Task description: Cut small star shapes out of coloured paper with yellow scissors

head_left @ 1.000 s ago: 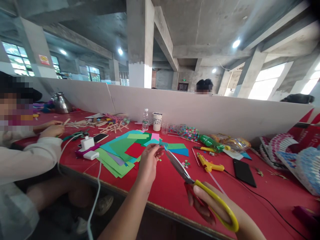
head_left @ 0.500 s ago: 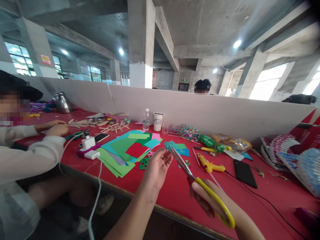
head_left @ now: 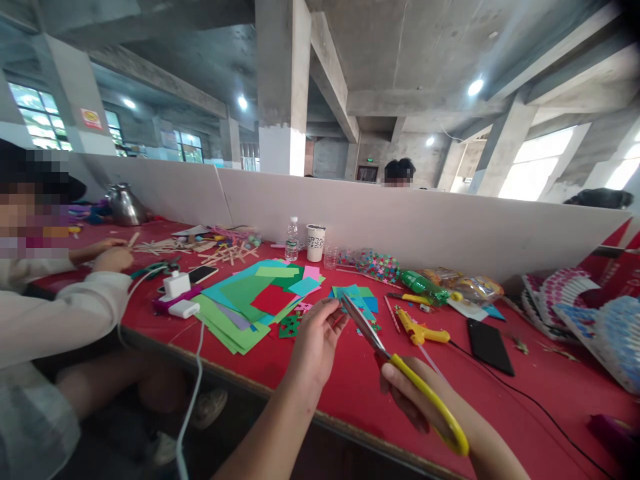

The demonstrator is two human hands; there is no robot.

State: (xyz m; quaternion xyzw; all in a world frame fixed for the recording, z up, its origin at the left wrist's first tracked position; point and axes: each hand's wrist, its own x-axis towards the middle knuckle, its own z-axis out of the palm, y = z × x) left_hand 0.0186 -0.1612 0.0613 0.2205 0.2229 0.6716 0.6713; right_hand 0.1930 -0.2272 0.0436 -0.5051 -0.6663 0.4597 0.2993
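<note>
My left hand [head_left: 320, 333] is raised over the front of the red table, thumb and fingertips pinched together. Whatever it holds is too small to make out against the blue paper [head_left: 369, 304] behind. My right hand [head_left: 413, 393] grips yellow-handled scissors [head_left: 367, 327], its fingers through the handle. The blades point up and away, nearly closed, their tips right beside my left fingertips. Behind the hands lie blue and green paper pieces. Pink star-cut scraps [head_left: 303, 307] and green star-cut scraps [head_left: 289, 327] lie left of my left hand.
Coloured sheets [head_left: 240, 297] spread to the left, near a charger [head_left: 176, 285]. A yellow glue gun [head_left: 420, 331] and black phone [head_left: 490, 347] lie right. A bottle [head_left: 292, 240] and cup [head_left: 315, 243] stand behind. A person's hands [head_left: 113, 257] handle wooden sticks at left.
My left fingertips have shifted slightly right. The teal piece seen at them before no longer stands out there. The scissors stay almost in place. The person at left has lifted a stick.
</note>
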